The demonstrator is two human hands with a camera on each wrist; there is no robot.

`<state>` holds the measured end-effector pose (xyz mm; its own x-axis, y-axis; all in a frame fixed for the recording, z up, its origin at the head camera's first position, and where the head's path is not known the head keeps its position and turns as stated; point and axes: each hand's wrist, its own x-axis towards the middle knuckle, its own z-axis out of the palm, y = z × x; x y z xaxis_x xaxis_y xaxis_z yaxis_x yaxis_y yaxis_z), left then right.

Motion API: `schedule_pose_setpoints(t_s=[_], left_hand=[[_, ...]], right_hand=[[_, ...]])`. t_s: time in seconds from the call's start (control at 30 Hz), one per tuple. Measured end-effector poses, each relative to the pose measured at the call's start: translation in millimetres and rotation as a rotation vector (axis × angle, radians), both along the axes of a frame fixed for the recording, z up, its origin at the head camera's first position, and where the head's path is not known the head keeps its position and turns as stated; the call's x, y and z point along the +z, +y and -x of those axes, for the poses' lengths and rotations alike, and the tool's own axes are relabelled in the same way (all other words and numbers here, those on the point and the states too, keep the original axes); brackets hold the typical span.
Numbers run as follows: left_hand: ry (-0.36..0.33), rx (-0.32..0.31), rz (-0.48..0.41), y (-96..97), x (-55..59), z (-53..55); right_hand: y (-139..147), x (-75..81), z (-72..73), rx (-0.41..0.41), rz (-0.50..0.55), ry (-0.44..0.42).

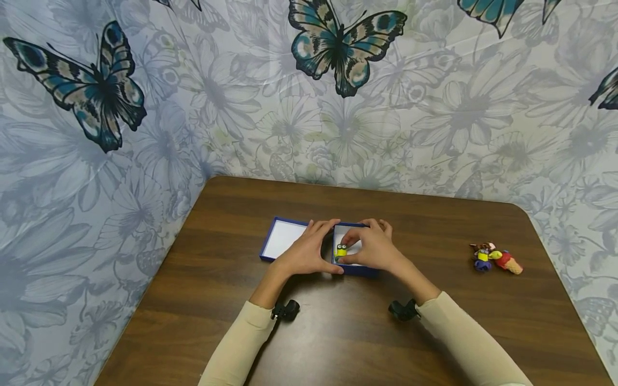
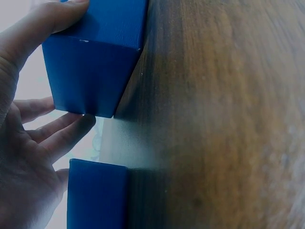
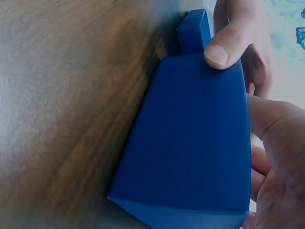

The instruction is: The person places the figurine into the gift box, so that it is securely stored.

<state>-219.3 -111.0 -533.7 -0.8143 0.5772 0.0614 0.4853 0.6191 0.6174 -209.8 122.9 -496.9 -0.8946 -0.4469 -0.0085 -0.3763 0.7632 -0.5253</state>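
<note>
A blue box [image 1: 359, 271] with a white inside stands open-side up on the table. My left hand [image 1: 309, 250] grips its left end, the thumb on the front wall and the fingers at the back; the left wrist view shows the box's blue wall [image 2: 88, 78] between them. My right hand [image 1: 374, 247] reaches into the box. Its thumb and index finger pinch a small yellow minion figure [image 1: 341, 252] near the left inner wall. The box wall [image 3: 190, 138] hides the figure in the right wrist view. Left of the box lies its blue lid [image 1: 285, 239], white inside up.
Small toys lie together at the table's right: a yellow-and-blue figure [image 1: 482, 259], a red ice cream cone [image 1: 510, 262] and others too small to tell. The brown wooden table [image 1: 338, 332] has its far edge against a butterfly-patterned cloth [image 1: 232, 96].
</note>
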Motion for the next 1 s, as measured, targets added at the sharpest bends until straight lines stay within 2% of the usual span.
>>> schedule_pose_setpoints(t_s=[0.23,0.43,1.0], left_hand=[[-0.011,0.004,0.012,0.3,1.6,-3.0],[-0.005,0.003,0.014,0.5,3.4,-3.1],[-0.006,0.009,0.007,1.3,1.6,-1.9]], right_hand=[[-4.7,-5.7,-1.1,-0.014,-0.065,0.016],[-5.5,-4.0,-1.8,-0.008,-0.092,0.031],[-1.5,-0.7,-1.8,0.022,-0.088,0.008]])
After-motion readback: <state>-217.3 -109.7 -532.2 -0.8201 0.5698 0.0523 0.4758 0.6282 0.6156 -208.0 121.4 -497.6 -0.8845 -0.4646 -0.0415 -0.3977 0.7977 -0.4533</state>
